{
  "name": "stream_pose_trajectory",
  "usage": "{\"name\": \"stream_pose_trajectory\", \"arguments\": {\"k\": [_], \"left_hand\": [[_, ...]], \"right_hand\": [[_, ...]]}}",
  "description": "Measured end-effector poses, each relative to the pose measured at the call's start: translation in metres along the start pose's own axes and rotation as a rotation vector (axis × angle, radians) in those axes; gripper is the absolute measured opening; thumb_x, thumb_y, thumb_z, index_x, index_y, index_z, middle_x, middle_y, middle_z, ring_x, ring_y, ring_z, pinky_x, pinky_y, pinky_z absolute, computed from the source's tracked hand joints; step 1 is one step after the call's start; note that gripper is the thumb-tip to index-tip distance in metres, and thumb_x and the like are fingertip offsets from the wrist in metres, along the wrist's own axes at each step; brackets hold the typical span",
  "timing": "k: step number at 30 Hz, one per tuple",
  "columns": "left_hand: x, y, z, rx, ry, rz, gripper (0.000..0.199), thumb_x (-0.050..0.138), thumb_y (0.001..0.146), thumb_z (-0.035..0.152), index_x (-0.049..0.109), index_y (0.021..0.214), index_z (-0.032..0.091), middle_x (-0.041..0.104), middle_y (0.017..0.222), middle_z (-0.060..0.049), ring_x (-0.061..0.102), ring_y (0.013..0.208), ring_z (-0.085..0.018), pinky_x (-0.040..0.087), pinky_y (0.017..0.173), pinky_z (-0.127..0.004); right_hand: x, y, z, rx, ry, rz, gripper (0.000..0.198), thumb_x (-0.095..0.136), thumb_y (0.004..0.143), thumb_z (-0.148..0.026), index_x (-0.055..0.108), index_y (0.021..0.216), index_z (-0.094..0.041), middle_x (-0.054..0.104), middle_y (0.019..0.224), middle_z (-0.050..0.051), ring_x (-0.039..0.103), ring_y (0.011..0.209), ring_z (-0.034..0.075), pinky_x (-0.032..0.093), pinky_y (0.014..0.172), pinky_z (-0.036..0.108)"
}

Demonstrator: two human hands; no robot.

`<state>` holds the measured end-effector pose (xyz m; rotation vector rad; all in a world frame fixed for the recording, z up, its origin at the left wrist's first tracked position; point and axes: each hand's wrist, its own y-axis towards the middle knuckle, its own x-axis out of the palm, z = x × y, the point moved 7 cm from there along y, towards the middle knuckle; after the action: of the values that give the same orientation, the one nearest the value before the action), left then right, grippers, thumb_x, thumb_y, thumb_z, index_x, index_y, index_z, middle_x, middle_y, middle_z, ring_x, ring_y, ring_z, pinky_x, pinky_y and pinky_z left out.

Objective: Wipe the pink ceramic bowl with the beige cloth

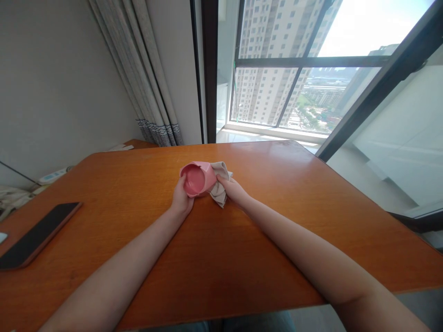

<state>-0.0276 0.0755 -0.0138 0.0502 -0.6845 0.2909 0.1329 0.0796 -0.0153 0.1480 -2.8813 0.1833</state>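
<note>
A pink bowl (pixel 209 174) is tilted on its side above the wooden table (pixel 214 258), its round hollow facing left and toward me. My left hand (pixel 182 197) grips its left rim, the thumb at the edge of the hollow and the other fingers hidden behind. In my right hand (pixel 232 190) is a beige cloth (pixel 219 192), pinched under the thumb and pressed against the bowl's right side. Part of the cloth hangs below the bowl. The fingers of my right hand are mostly hidden by the cloth.
A long black pad with a reddish edge (pixel 41 235) lies on the table at the left. Behind the table are a grey curtain (pixel 152 92) and a dark-framed window (pixel 270 62). A power strip (pixel 53 175) shows past the table's left edge.
</note>
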Motion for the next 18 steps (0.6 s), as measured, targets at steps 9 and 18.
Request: {"name": "stream_pose_trajectory", "arguments": {"k": [9, 18], "left_hand": [[0.002, -0.002, -0.003, 0.012, -0.043, -0.009, 0.024, 0.055, 0.08, 0.032, 0.061, 0.099, 0.019, 0.064, 0.108, -0.004, 0.057, 0.103, -0.016, 0.043, 0.094, -0.028], [0.016, -0.012, -0.009, 0.026, 0.178, -0.202, 0.026, 0.058, 0.08, 0.035, 0.059, 0.1, 0.019, 0.061, 0.106, -0.004, 0.055, 0.102, -0.016, 0.04, 0.095, -0.029]], "right_hand": [[-0.044, 0.005, -0.037, -0.024, -0.737, 0.152, 0.044, 0.057, 0.072, -0.064, 0.057, 0.058, -0.022, 0.064, 0.064, 0.008, 0.062, 0.076, 0.027, 0.046, 0.072, 0.038], [0.008, -0.033, -0.075, -0.766, -0.795, -0.012, 0.036, 0.052, 0.084, -0.044, 0.054, 0.113, -0.023, 0.056, 0.118, 0.008, 0.048, 0.114, 0.022, 0.035, 0.1, 0.038]]}}
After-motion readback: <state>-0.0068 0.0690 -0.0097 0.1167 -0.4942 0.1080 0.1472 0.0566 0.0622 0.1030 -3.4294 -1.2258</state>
